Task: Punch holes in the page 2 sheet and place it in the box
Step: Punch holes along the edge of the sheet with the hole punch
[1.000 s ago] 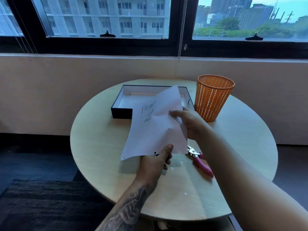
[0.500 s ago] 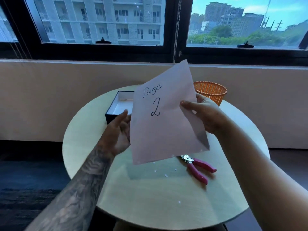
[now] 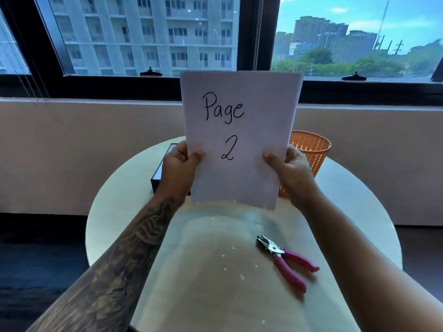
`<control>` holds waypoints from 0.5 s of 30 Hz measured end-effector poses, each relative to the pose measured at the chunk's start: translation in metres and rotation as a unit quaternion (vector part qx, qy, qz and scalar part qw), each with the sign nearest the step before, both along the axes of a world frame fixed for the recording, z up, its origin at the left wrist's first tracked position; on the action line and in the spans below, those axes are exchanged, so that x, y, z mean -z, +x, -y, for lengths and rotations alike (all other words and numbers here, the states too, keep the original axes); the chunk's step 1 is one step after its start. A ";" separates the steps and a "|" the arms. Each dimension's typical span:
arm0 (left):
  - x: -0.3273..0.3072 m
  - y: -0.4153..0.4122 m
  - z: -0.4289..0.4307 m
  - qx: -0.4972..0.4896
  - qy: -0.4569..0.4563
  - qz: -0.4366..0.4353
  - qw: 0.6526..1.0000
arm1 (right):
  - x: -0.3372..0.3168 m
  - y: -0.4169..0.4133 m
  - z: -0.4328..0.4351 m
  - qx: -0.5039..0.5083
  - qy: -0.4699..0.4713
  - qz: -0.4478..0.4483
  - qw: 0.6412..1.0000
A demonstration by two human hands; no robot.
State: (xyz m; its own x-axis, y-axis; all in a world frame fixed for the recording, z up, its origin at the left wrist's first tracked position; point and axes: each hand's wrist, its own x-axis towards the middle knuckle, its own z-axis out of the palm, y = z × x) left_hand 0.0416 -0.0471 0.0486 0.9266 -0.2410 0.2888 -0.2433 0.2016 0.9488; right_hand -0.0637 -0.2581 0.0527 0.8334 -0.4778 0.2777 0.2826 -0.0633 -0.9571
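Upright, flat white sheet [image 3: 239, 144] (holes along bottom edge), pinched by left hand [image 3: 178, 167], right hand [image 3: 291, 170], above round table [image 3: 215, 271].

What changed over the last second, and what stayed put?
The sheet rose from a low tilt over the table to upright, writing facing the camera. The left hand left the bottom edge and now grips the left side; the right hand grips the right side. Punch, box and basket stayed put.

A round pale table [image 3: 359, 209] stands on dark floor [image 3: 36, 259]; beyond the fingers [image 3: 195, 155] — a beige wall [image 3: 72, 152] under black-framed windows [image 3: 143, 34], daylight, tower blocks outside.
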 end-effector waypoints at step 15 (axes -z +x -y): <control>0.040 0.009 0.006 -0.015 0.034 -0.045 0.998 | 0.039 0.007 -0.008 0.011 0.022 -0.068 0.997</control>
